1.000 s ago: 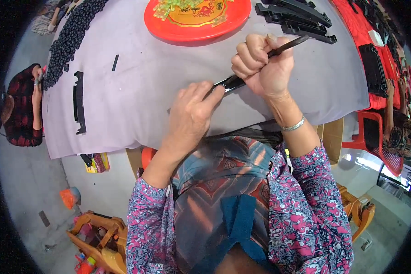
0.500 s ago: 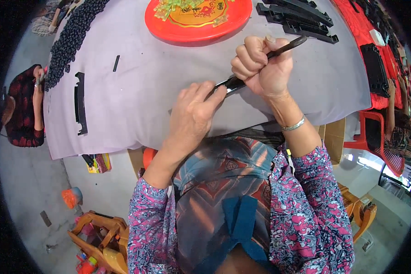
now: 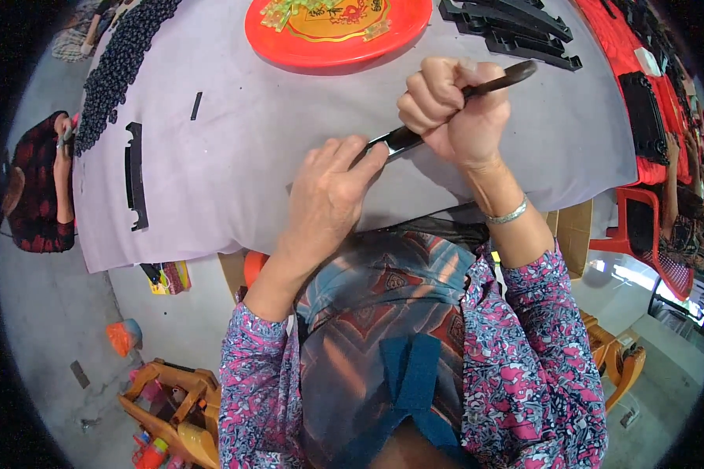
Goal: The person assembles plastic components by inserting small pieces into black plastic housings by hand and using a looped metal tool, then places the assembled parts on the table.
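Note:
My right hand point(image 3: 454, 109) is a closed fist around the dark handle of a knife point(image 3: 497, 80), whose blade runs down-left onto the grey table cloth point(image 3: 274, 156). My left hand point(image 3: 328, 195) lies palm down on the cloth, fingertips pressing on something at the blade's tip. What lies under those fingers is hidden. A silver bracelet circles my right wrist.
A red round plate point(image 3: 336, 31) sits at the table's far side. Long black plastic strips point(image 3: 516, 23) lie far right, one black strip point(image 3: 135, 176) and a small piece point(image 3: 196, 105) lie left, beside a heap of dark beads point(image 3: 121, 62). Another person point(image 3: 35, 187) sits left; red chair point(image 3: 649, 234) right.
Both hands stay in nearly the same spot on the cloth; the knife shifts only slightly.

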`<act>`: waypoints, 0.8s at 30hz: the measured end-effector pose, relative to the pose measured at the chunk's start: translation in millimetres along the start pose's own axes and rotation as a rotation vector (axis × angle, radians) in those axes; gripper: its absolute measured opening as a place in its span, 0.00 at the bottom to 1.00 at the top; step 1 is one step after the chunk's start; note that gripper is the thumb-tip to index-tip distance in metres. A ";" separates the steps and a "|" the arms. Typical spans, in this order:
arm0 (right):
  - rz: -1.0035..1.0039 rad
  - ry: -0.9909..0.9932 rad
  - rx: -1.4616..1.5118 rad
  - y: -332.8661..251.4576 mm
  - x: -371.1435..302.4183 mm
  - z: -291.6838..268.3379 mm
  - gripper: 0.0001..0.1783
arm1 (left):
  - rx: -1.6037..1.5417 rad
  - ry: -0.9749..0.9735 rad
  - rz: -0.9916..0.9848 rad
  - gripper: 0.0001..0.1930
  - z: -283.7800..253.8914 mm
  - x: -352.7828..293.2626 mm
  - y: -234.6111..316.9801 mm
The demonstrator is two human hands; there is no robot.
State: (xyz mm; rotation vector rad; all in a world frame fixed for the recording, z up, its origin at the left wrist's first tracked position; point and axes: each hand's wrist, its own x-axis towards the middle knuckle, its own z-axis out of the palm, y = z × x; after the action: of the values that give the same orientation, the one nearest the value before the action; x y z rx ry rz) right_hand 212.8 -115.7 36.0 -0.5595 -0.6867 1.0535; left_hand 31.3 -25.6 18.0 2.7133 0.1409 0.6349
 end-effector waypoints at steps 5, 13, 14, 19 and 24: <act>0.032 0.030 0.005 4.7 -2.6 3.0 0.28 | 0.008 0.011 0.005 0.13 0.2 0.0 1.0; 0.019 0.019 -0.026 3.0 -0.9 2.2 0.27 | -0.003 0.009 0.004 0.13 0.8 1.5 -0.1; 0.011 0.013 -0.008 3.1 -0.7 1.9 0.27 | -0.010 0.013 0.005 0.13 0.5 1.6 -0.3; 0.020 -0.009 -0.052 3.5 -1.0 4.1 0.27 | -0.015 0.018 0.005 0.13 0.3 -0.5 0.0; 0.027 -0.018 -0.036 6.6 -3.0 2.3 0.27 | 0.001 0.030 0.004 0.13 2.4 -3.3 1.1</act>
State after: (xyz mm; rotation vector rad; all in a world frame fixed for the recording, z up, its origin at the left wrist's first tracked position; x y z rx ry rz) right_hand 206.2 -115.6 32.1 -0.5920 -0.7171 1.0740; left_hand 29.5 -27.9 15.0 2.7061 0.1437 0.6767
